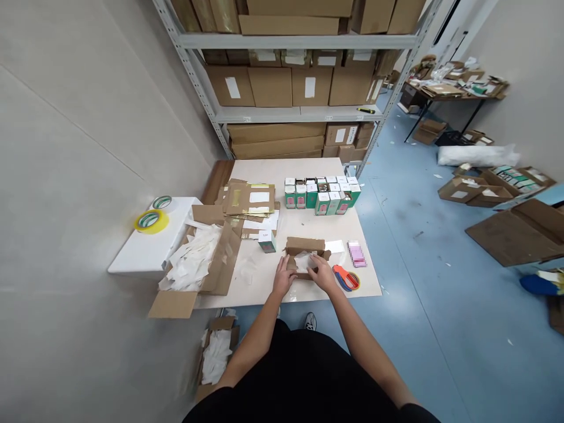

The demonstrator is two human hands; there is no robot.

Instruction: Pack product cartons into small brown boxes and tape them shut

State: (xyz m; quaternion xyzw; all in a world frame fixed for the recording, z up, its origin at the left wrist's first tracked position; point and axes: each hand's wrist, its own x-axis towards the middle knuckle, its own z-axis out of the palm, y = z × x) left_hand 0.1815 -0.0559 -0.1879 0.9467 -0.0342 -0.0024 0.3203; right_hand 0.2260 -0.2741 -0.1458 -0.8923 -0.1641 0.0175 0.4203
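Observation:
A small open brown carton [305, 245] sits near the table's front edge with white paper [303, 260] inside. My left hand [283, 276] rests against the carton's near left side, fingers curled on its wall. My right hand [321, 271] reaches into the carton from the right, fingers bent over the white paper. A single green-and-white box [267, 240] stands just left of the carton. A red and blue tape dispenser [346, 277] lies right of my right hand.
Several green and pink boxes [321, 194] stand in rows at the back of the table [264, 273]. Flattened cartons [249, 200] and a carton of white paper [194, 264] lie left. Tape rolls [151, 221] sit on a white stand. Pink cards [356, 254] lie right; shelving [299, 111] stands behind.

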